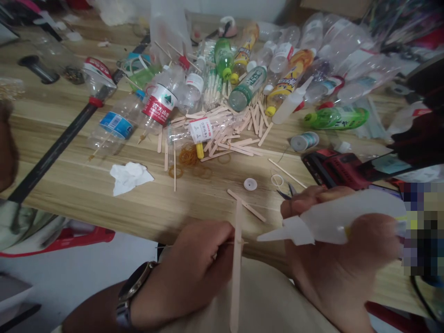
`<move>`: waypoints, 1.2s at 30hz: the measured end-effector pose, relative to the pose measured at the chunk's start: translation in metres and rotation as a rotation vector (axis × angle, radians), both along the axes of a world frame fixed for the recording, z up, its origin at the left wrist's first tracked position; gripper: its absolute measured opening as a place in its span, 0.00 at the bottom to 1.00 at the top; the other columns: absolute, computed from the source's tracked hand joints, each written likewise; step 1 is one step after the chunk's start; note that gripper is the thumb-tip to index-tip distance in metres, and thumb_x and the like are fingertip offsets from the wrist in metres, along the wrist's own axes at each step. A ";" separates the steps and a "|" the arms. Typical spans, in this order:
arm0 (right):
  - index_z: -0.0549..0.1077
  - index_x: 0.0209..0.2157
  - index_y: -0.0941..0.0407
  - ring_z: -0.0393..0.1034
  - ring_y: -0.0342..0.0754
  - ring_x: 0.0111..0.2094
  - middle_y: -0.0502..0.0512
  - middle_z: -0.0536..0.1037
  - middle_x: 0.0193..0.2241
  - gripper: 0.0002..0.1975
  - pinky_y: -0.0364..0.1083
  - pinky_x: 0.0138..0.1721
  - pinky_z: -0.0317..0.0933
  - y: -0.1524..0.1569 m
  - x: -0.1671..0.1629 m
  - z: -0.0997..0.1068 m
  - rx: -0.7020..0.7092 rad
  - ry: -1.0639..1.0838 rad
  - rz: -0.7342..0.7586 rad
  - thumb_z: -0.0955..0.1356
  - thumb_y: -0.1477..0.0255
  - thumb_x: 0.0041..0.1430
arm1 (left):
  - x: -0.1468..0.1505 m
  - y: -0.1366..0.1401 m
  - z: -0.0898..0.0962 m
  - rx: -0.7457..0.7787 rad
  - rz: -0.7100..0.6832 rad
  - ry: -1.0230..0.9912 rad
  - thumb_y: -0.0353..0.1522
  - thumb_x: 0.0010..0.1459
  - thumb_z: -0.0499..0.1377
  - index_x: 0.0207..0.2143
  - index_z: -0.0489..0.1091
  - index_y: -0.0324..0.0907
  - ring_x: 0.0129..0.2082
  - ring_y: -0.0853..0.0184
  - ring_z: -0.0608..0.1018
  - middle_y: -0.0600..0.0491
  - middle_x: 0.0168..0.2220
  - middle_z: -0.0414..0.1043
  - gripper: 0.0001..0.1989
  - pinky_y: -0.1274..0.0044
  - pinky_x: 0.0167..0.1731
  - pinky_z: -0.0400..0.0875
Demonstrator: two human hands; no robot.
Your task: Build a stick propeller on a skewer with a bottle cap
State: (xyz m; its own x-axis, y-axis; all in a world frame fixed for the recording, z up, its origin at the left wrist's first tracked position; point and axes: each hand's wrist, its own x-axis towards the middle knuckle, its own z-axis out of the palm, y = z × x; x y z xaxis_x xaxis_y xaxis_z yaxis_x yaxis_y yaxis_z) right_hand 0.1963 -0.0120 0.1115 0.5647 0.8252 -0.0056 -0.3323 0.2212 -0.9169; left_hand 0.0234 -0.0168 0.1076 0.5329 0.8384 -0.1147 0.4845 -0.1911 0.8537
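Note:
My left hand [194, 259], with a watch on its wrist, is closed around a thin wooden skewer whose tip pokes out beyond the fingers. Across that tip stands a flat wooden craft stick [236, 273], seemingly pierced by the skewer near its middle. My right hand [333, 259] grips a translucent white squeeze bottle [354, 212] on its side. The bottle's pointed nozzle aims left and ends just right of the craft stick, apart from it. A loose craft stick [247, 206] lies on the table just beyond both hands.
Behind the hands, the wooden table [201, 203] carries a pile of craft sticks [239, 147], rubber bands [189, 156] and many plastic bottles. A crumpled tissue [130, 177] is at left, a white cap [250, 184] at centre, a red-black power tool [335, 169] at right. Another person's hand [7, 143] shows far left.

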 end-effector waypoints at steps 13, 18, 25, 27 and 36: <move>0.77 0.27 0.50 0.63 0.47 0.24 0.46 0.71 0.19 0.16 0.47 0.26 0.57 -0.003 -0.004 0.003 0.144 -0.153 0.030 0.74 0.52 0.45 | 0.002 0.001 0.001 -0.133 0.071 0.008 0.29 0.60 0.55 0.26 0.67 0.42 0.24 0.73 0.70 0.61 0.24 0.70 0.08 0.80 0.25 0.58; 0.77 0.23 0.49 0.62 0.47 0.23 0.46 0.70 0.18 0.16 0.47 0.24 0.57 -0.002 -0.003 0.007 0.048 -0.099 0.012 0.76 0.53 0.38 | 0.001 0.001 0.000 -0.147 0.092 0.026 0.32 0.61 0.56 0.24 0.65 0.42 0.22 0.73 0.70 0.61 0.22 0.69 0.11 0.80 0.24 0.58; 0.76 0.23 0.51 0.63 0.45 0.21 0.46 0.72 0.17 0.17 0.45 0.21 0.57 -0.001 -0.001 0.005 0.037 -0.076 0.028 0.76 0.53 0.38 | 0.002 0.000 -0.001 -0.219 0.104 -0.016 0.34 0.61 0.58 0.27 0.69 0.43 0.24 0.71 0.73 0.60 0.25 0.74 0.09 0.81 0.24 0.61; 0.76 0.23 0.51 0.63 0.45 0.21 0.46 0.72 0.17 0.17 0.45 0.21 0.57 0.000 -0.001 0.004 0.048 -0.079 0.025 0.76 0.53 0.39 | 0.003 0.001 0.000 -0.207 0.092 -0.007 0.34 0.61 0.57 0.28 0.69 0.43 0.24 0.71 0.73 0.60 0.25 0.74 0.09 0.81 0.24 0.61; 0.76 0.28 0.48 0.62 0.50 0.23 0.48 0.67 0.21 0.16 0.50 0.24 0.56 -0.008 -0.008 -0.002 0.139 -0.223 -0.010 0.73 0.51 0.47 | 0.001 0.001 0.002 -0.047 -0.041 0.040 0.32 0.64 0.51 0.27 0.66 0.42 0.26 0.69 0.71 0.56 0.26 0.71 0.12 0.78 0.26 0.59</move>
State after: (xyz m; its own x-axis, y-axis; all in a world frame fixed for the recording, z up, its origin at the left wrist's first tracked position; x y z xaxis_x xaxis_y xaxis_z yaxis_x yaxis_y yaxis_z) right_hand 0.1879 -0.0205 0.1097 0.5474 0.8039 0.2325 -0.1228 0.3519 -0.9279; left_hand 0.0246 -0.0155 0.1094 0.5606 0.8093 -0.1753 0.5113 -0.1717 0.8421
